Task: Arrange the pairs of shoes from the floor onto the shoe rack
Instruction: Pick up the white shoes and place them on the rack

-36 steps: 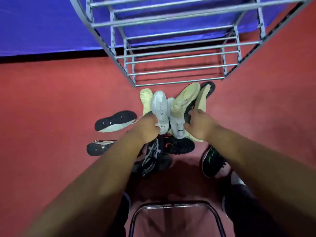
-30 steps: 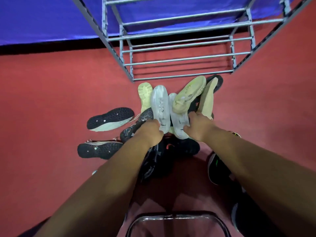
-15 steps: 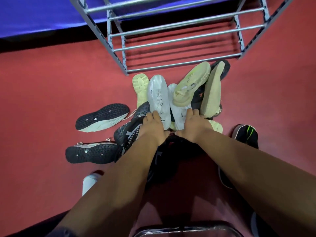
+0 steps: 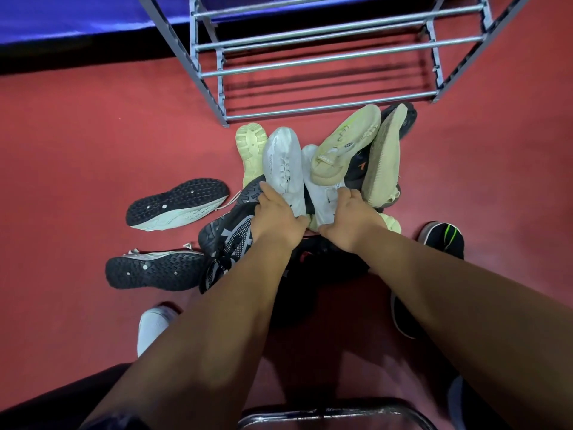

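Note:
A heap of shoes lies on the red floor in front of the grey metal shoe rack (image 4: 313, 51). My left hand (image 4: 277, 220) grips the heel of a white sneaker (image 4: 283, 164) that points toward the rack. My right hand (image 4: 352, 220) grips the heel of the second white sneaker (image 4: 319, 187) beside it. A pale yellow shoe (image 4: 347, 144) rests partly on that second sneaker. A tan-soled shoe (image 4: 383, 159) lies on its side to the right. Black shoes (image 4: 229, 237) lie under my left wrist.
Two black-soled shoes lie on their sides at the left (image 4: 176, 204) (image 4: 155, 270). A black shoe with green stripes (image 4: 445, 237) sits at the right. A white shoe (image 4: 153, 328) shows near my left leg. A chrome chair frame (image 4: 335, 411) is at the bottom edge. A blue wall (image 4: 77, 17) stands behind.
Both hands have slid back along the white sneakers to their heels and closed on them. The camera has tilted down, so the rack sits higher in view.

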A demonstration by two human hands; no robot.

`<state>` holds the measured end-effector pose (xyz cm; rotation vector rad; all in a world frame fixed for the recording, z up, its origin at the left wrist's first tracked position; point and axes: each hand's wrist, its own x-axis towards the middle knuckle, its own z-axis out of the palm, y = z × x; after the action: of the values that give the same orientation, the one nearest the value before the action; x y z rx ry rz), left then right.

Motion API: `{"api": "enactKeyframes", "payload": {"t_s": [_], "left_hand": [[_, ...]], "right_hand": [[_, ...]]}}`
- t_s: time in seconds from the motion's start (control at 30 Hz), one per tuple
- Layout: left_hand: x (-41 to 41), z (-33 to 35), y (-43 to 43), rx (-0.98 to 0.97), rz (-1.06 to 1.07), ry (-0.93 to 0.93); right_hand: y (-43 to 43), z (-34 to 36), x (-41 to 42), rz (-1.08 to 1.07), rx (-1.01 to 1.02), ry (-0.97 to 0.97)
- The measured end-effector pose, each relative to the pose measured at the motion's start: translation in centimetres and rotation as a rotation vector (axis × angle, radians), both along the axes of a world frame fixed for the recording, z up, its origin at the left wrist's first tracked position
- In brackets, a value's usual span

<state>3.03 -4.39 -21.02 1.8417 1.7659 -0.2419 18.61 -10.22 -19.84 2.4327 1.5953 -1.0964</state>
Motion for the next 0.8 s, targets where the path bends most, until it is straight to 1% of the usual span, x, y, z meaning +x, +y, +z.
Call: {"api": "enactKeyframes", "payload": {"t_s": [0.13, 0.23, 0.33, 0.6, 0.7, 0.8], "left_hand": [[-0.4, 2.6, 0.5, -0.119, 0.169, -0.118], [-1.6, 5.5, 0.7, -0.198, 0.191, -0.120], [-3.3, 8.1, 0.3, -0.196, 0.189, -0.079], [-5.8, 14.0, -3.1, -0.142, 0.177, 0.018], [-7.1, 16.1, -3.8, -0.167, 0.205, -0.022], [-7.8, 17.7, -3.2, -0.122, 0.213, -0.100]], "right_hand": [[0.5, 2.8, -0.3, -0.061, -0.022, 0.019], [0.1, 6.0, -0.5, -0.093, -0.075, 0.057], [-0.6, 9.5, -1.1, -0.081, -0.090, 0.060], [-2.0, 17.8, -3.0, 0.028, -0.034, -0.044], [-2.8, 20.3, -2.7, -0.014, 0.003, -0.013], [-3.0, 21.8, -2.5, -0.026, 0.066, -0.017]]}}
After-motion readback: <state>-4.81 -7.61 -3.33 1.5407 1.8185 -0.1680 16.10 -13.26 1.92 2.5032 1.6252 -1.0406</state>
